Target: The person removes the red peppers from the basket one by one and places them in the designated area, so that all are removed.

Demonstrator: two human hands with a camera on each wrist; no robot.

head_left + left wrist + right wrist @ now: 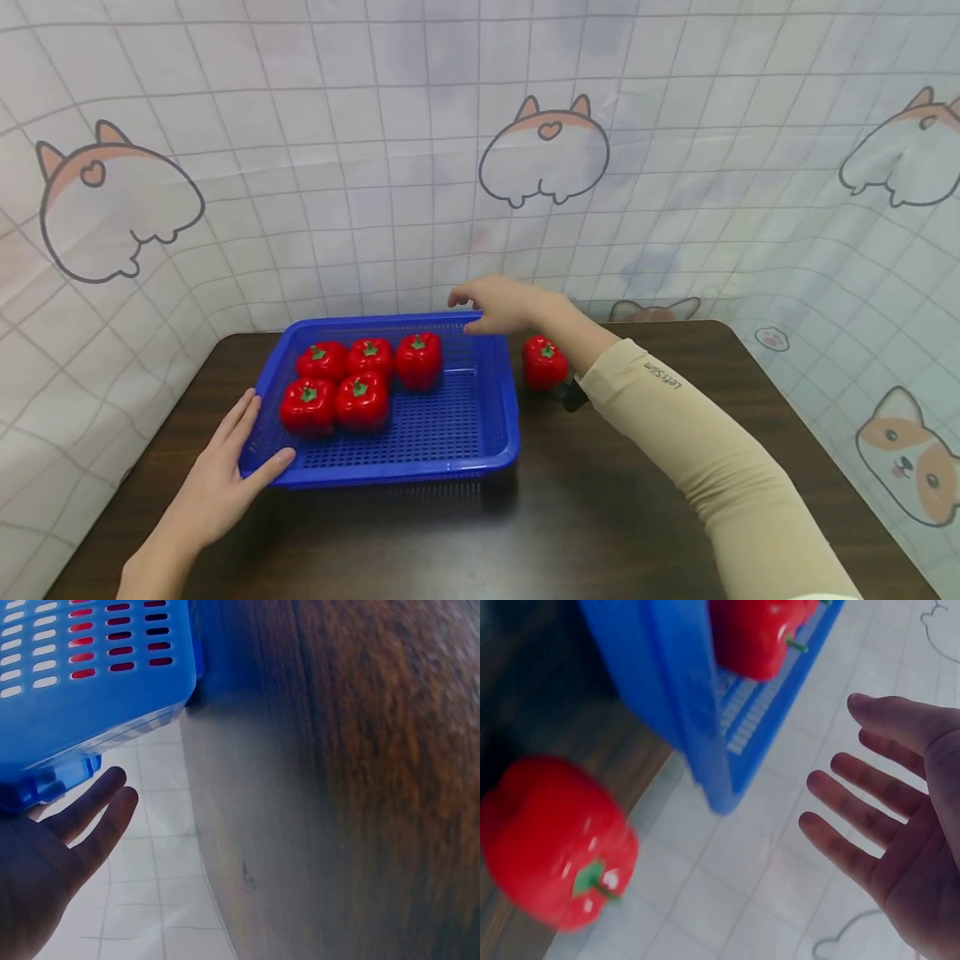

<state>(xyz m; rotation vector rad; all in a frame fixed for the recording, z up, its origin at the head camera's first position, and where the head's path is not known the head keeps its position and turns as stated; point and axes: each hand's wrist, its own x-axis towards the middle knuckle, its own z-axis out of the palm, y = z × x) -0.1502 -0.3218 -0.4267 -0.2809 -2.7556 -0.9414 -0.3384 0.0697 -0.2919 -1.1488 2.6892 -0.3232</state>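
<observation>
Several red bell peppers [363, 400] with green stems sit in the left and middle part of a blue plastic basket [442, 468]. My left hand [217, 479] rests at the basket's left front corner, fingers extended along the rim; in the left wrist view the hand [45, 862] shows beside the basket's wall. Above the basket's back right corner hovers my right hand [502, 304], holding nothing, its fingers spread and slightly bent. One more red bell pepper [544, 363] stands on the table right of the basket, near the right forearm. In the right wrist view that pepper [559, 844] lies apart from the fingers.
The dark wooden table [600, 500] extends in front and to the right of the basket. A white tiled-pattern cloth [390, 208] with cartoon dogs hangs behind and at both sides. Something small and black [572, 395] shows beside the right wrist.
</observation>
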